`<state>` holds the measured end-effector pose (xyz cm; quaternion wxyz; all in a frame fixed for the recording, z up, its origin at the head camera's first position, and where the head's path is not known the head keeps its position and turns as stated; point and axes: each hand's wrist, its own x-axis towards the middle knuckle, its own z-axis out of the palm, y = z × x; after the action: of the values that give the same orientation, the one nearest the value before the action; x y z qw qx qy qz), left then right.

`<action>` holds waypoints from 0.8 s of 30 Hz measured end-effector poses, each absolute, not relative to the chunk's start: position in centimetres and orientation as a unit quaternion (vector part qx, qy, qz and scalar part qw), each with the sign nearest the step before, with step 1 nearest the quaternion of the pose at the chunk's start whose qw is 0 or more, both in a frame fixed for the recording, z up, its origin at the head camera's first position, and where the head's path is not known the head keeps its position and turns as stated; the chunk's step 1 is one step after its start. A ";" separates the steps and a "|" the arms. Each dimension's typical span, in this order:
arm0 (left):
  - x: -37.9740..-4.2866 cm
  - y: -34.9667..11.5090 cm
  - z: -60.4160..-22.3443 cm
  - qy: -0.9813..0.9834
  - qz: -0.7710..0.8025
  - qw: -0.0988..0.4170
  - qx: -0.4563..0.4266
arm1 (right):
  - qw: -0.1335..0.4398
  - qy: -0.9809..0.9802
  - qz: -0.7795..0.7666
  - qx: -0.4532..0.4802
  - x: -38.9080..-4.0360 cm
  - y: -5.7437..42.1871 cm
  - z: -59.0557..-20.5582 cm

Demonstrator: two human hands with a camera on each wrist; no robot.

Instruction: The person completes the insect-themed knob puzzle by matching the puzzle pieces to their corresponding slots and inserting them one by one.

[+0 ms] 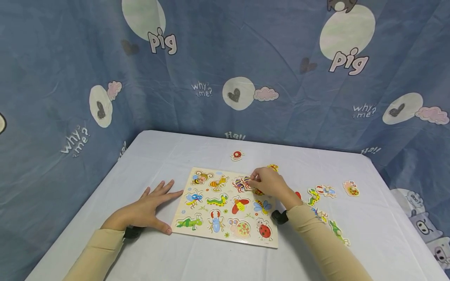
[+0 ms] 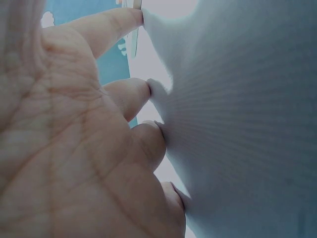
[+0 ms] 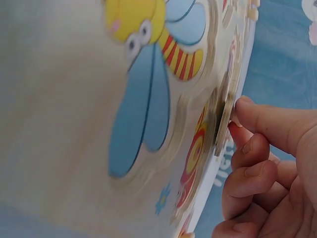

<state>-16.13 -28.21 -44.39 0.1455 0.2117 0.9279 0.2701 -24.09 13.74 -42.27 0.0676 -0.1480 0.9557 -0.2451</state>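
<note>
A wooden insect puzzle board [image 1: 211, 202] lies on the table, its hollows printed with bees, a caterpillar, beetles and other bugs. My right hand [image 1: 268, 182] is over its upper right part, thumb and forefinger pinching a spider puzzle piece [image 1: 247, 181] with striped body and red legs. In the right wrist view the piece [image 3: 227, 116] appears edge-on, tilted close over the board beside the butterfly hollow [image 3: 194, 156]. Along the board's left edge my left hand [image 1: 149, 208] lies spread, thumb and forefinger at the edge. Its fingertips [image 2: 146, 89] press on the white cloth in the left wrist view.
Behind the board is a ladybug piece [image 1: 237, 155]; a butterfly piece [image 1: 273, 168] shows past my right hand. To the right lie a caterpillar [image 1: 313, 197], a stag beetle [image 1: 327, 191], a snail [image 1: 351, 189] and a grasshopper piece [image 1: 338, 232]. A blue printed curtain [image 1: 211, 50] surrounds the table.
</note>
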 end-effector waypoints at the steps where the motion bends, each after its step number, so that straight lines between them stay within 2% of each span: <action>1: -16.1 -28.2 -44.4 0.928 0.270 0.146 0.212 | 0.067 0.956 -0.244 -0.148 -24.1 13.6 -42.3; 12: -16.1 -28.1 -44.3 0.929 0.270 0.146 0.209 | 0.063 0.949 -0.253 -0.179 -23.9 12.4 -42.5; 19: -16.1 -28.1 -44.4 0.928 0.271 0.144 0.210 | 0.038 0.950 -0.239 -0.197 -23.8 11.7 -42.7; 24: -16.1 -28.1 -44.4 0.928 0.271 0.146 0.208 | 0.048 0.950 -0.243 -0.193 -23.7 11.3 -42.7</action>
<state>-16.13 -28.11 -44.37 0.1463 0.2079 0.9283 0.2713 -23.71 11.32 -42.68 0.0476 -0.1925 0.9496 -0.2429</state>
